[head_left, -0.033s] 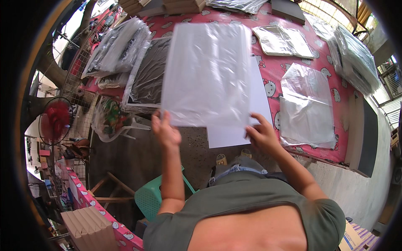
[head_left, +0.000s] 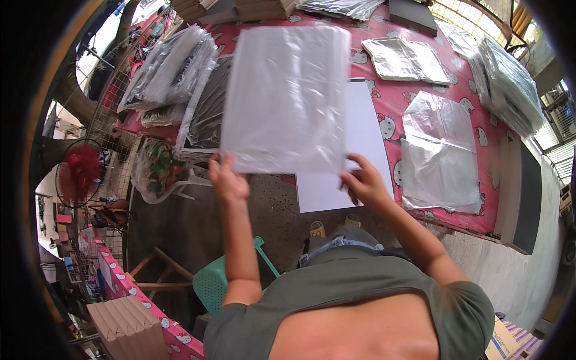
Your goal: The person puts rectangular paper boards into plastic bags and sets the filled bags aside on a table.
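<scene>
I hold a white rectangular sheet in a clear plastic sleeve (head_left: 285, 99) by its two near corners, above the table. My left hand (head_left: 229, 180) pinches the near left corner. At the near right corner, the thumb and index finger of my right hand (head_left: 365, 180) close on the edge. Partly beneath the sleeve lies white board or paper (head_left: 366, 135), its near part jutting past the table edge. To the left, a black framed panel in plastic (head_left: 207, 114) is partly covered by the sleeve.
A pink patterned cloth (head_left: 384, 102) covers the table. Flat clear plastic bags (head_left: 441, 159) lie on its right side, with silvery folded plastic (head_left: 405, 59) farther back. Wrapped stacks stand at the far left (head_left: 168, 69) and right (head_left: 510, 84). A green plastic chair (head_left: 211, 279) is behind my left arm.
Both hands have carried the sleeved sheet a little to the left and slightly away from me. More of the white board below shows on the right.
</scene>
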A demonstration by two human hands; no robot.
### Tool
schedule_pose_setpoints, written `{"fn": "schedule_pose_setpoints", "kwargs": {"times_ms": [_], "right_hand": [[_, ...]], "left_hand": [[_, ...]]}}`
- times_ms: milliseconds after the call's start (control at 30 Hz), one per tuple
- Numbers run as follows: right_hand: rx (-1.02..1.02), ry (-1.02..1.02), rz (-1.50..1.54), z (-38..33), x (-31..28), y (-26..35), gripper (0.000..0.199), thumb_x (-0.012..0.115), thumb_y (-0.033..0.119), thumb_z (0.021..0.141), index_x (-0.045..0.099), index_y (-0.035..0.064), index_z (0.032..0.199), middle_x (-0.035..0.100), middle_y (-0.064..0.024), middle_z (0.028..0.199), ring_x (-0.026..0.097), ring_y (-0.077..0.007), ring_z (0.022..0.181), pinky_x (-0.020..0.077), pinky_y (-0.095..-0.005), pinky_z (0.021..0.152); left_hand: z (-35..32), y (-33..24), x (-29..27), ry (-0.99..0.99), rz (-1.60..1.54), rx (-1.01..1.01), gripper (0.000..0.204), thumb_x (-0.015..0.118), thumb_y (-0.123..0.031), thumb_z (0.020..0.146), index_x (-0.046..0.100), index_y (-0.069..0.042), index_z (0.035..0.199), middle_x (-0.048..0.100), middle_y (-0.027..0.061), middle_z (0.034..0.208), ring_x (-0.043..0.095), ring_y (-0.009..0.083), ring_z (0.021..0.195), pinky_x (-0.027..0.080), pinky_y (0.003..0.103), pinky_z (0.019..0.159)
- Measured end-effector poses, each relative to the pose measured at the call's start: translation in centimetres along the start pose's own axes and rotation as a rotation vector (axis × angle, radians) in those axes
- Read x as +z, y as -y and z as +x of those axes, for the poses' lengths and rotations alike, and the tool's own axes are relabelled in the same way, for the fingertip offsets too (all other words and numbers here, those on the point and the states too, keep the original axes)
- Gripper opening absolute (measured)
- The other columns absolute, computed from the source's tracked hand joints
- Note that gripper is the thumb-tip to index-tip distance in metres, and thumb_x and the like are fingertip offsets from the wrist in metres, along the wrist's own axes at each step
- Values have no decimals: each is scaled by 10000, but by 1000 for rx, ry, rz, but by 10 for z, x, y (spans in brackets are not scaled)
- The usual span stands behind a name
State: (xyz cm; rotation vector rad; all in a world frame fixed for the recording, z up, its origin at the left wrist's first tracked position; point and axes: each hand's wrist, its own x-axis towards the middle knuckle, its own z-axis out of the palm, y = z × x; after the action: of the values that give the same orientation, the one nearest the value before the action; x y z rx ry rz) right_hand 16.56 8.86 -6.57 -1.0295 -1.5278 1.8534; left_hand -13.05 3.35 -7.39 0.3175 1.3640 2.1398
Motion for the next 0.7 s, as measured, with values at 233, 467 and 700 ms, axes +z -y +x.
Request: {"fn": "schedule_pose_setpoints", "kwargs": {"times_ms": [233, 467, 700], "right_hand": [[-440, 253, -580, 35, 35, -5, 256, 599, 137, 765, 541, 42, 995, 592, -145, 717, 571, -294, 631, 450, -352, 601], [-162, -529, -879, -48, -124, -54, 179, 647, 102, 697, 538, 7, 803, 543, -163, 835, 537, -319, 834, 423, -372, 749], [-250, -860, -920, -84, -222, -84, 62, 561, 77, 738, 550, 20, 759, 543, -162, 719, 550, -312, 711, 432, -357, 650]], "left_hand": [[196, -16, -83, -18, 377, -44, 423, 543, -39, 804, 414, -28, 1207, 550, 106, 1019, 540, 198, 849, 447, 308, 665], [257, -41, -128, -57, 641, 220, 560, 683, -41, 665, 420, -24, 1159, 516, 120, 1066, 495, 252, 968, 382, 371, 873], [104, 3, 42, 560, 1010, 1013, 671, 756, -90, 586, 426, -30, 1167, 420, 120, 1204, 383, 268, 1133, 276, 380, 975]]}}
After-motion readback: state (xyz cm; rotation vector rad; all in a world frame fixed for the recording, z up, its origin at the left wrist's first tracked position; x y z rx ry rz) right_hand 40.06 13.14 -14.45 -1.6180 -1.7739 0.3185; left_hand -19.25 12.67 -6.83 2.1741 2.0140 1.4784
